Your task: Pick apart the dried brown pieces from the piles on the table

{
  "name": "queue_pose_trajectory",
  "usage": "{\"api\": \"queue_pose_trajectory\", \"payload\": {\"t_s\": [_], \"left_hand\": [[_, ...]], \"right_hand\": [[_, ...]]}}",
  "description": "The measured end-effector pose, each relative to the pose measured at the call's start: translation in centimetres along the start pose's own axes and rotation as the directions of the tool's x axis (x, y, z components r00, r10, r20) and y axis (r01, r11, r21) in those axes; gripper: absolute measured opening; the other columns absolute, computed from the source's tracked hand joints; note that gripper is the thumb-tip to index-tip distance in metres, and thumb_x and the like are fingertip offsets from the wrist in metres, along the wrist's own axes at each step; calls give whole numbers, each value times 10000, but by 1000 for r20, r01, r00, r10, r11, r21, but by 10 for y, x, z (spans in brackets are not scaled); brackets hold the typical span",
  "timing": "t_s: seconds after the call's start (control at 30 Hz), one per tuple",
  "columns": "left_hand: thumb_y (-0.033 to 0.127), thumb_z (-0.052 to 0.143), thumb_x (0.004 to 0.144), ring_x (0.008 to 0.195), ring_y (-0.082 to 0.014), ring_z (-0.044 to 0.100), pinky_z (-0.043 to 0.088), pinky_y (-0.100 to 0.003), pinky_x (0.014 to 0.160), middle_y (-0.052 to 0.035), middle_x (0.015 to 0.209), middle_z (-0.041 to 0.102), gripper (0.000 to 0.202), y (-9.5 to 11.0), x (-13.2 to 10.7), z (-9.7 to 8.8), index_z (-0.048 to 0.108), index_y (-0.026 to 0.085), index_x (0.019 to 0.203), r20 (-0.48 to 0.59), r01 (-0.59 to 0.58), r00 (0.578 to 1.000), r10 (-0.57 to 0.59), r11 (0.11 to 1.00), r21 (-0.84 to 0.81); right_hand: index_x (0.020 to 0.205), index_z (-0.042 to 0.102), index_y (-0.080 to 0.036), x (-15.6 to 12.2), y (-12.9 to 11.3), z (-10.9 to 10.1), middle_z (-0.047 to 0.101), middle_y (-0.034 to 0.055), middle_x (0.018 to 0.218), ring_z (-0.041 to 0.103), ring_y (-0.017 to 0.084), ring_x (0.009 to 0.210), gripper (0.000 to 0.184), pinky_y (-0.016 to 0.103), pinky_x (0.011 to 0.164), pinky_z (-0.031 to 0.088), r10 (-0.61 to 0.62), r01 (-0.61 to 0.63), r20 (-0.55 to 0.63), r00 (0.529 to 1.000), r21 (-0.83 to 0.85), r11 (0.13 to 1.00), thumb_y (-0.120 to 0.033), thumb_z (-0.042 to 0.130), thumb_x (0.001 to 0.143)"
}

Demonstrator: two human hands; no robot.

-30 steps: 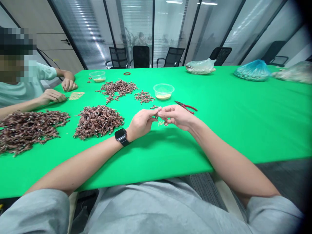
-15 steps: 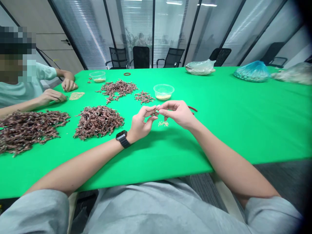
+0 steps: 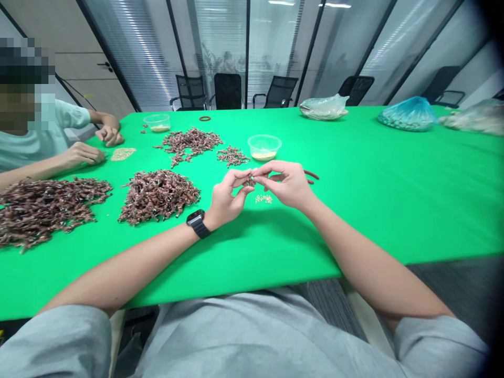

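Note:
My left hand (image 3: 230,194), with a black watch (image 3: 198,223) on its wrist, pinches a small brown piece (image 3: 250,181) between thumb and fingers. The fingertips of my right hand (image 3: 285,181) close together at that same piece, touching the left fingertips; what they grip is too small to make out. Just below the hands, a few pale grains (image 3: 263,199) lie scattered on the green cloth (image 3: 252,252). Behind them stands a clear plastic tub (image 3: 264,146) with similar grains at its bottom. A small pile of brown pieces (image 3: 232,156) lies left of the tub.
Larger brown piles (image 3: 159,197) spread across the left side. At far left a co-worker's hand (image 3: 84,155) is near pale grains (image 3: 123,154) and another tub (image 3: 157,124). A dark red ring (image 3: 312,174) is partly hidden behind my right hand. Filled plastic bags (image 3: 407,115) rest at the back right.
My fingertips have shifted very slightly around the brown piece, the right hand a touch to the left. The view has moved a little; the piles and tubs stay put.

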State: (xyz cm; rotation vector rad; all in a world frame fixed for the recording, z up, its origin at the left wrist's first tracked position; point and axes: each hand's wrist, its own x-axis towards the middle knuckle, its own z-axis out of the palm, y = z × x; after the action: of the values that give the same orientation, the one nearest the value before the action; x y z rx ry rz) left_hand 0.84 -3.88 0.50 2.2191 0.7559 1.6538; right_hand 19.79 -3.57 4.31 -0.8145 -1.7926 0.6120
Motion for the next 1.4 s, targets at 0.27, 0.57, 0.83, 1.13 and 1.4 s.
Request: {"api": "queue_pose_trajectory", "payload": {"t_s": [0.27, 0.57, 0.83, 1.13, 1.4], "left_hand": [[273, 655, 941, 1068, -204, 726, 580, -317, 932, -110, 1186, 730, 288, -2, -2, 0, 573, 182, 1201, 16, -11, 1000, 10, 997, 76], [168, 570, 977, 1120, -179, 700, 591, -317, 915, -122, 1268, 700, 318, -17, -2, -6, 540, 185, 1293, 122, -271, 961, 250, 939, 210], [107, 593, 943, 1115, -180, 695, 575, -346, 934, -121, 1289, 690, 450, -32, 6, -15, 513, 220, 1371, 195, -480, 875, 444, 850, 218], [161, 601, 960, 1131, -185, 702, 582, -318, 952, -131, 1287, 691, 286, -10, 2, -7, 537, 173, 1238, 62, -113, 993, 105, 983, 145], [276, 635, 949, 1108, -211, 713, 582, -332, 946, -120, 1209, 722, 283, -9, 1, -5, 564, 182, 1206, 56, -13, 998, 6, 991, 130]], "right_hand": [[905, 764, -174, -2, -5, 1, 740, 70, 916, 671, 180, 796, 259, 306, 675, 582, 33, -32, 39, 999, -20, 999, -423, 726, 846], [780, 733, -143, 0, -18, 2, 694, 41, 738, 615, 135, 612, 264, 279, 577, 520, 265, -278, 134, 955, 88, 957, -406, 749, 785], [664, 702, -151, -1, -16, 5, 613, -9, 646, 515, 79, 566, 348, 268, 609, 528, 540, -612, 288, 791, 386, 690, -439, 887, 601], [919, 779, -170, 1, -4, 3, 747, 68, 884, 643, 159, 703, 390, 301, 607, 574, 254, -258, 46, 966, 216, 942, -495, 832, 711], [985, 790, -199, -3, -3, 3, 763, 90, 1015, 706, 207, 845, 252, 348, 725, 599, -18, 17, -13, 1000, -82, 996, -404, 737, 848]]}}
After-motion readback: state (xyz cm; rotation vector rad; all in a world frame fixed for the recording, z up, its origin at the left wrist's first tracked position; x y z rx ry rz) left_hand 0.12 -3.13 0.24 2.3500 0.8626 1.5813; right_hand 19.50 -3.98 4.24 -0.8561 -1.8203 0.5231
